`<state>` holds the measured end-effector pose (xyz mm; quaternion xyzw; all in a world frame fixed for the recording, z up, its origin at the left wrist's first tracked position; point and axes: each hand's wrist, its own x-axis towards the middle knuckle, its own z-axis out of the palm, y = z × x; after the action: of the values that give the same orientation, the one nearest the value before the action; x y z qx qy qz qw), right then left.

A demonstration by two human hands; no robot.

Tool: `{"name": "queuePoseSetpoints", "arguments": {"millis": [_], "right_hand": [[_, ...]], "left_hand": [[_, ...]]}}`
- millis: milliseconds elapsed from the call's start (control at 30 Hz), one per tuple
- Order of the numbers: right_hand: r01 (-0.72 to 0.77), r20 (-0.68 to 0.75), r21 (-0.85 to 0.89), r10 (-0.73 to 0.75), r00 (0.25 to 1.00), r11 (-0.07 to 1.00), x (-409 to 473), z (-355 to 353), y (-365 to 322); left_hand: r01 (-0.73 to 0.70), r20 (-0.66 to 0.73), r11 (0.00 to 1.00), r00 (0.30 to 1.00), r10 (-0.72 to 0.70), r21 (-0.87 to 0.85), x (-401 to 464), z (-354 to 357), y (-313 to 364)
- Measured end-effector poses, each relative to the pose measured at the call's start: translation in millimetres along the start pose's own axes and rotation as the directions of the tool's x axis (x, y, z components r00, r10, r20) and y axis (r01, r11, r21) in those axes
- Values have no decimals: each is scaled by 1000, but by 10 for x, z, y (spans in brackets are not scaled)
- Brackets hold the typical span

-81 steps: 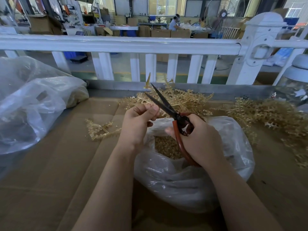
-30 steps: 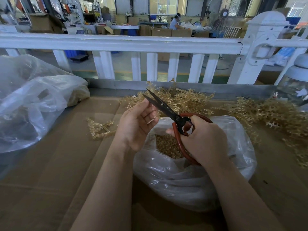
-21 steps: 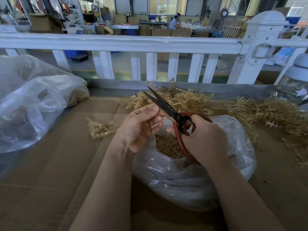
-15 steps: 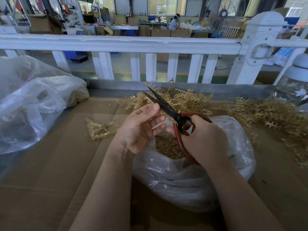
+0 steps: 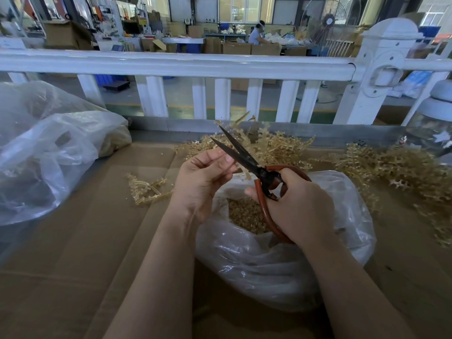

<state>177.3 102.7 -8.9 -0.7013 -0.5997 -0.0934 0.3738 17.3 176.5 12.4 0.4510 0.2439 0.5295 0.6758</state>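
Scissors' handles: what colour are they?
Reddish-brown, on the scissors with dark blades; the head view shows them plainly.

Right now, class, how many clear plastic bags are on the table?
2. The middle bag lies open, holding small gold pieces; the left bag sits at the far left. Its crumpled folds may hide another.

Your left hand (image 5: 203,182) and right hand (image 5: 300,209) are bare, with a short trimmed nail on the left thumb. Left forearm (image 5: 156,277) and right forearm (image 5: 349,289) are bare down to the bottom frame edge.
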Motion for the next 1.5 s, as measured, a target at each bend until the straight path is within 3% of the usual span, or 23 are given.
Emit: {"name": "queuePoseSetpoints", "arguments": {"millis": [467,1067,1500], "right_hand": [[-1,42,-74,5,999,997,13,-3,21],[4,-29,-69,-6,1000,998,9,0,-3],[11,-8,-80,-11,1000,997,6,-30,-5]], "left_hand": [[22,132,999,991,-27,33,-32,5,3],[30,127,1000,992,-29,-5,-8,10,-27],[-133,171,973,980,101,191,1,22,-64]]}}
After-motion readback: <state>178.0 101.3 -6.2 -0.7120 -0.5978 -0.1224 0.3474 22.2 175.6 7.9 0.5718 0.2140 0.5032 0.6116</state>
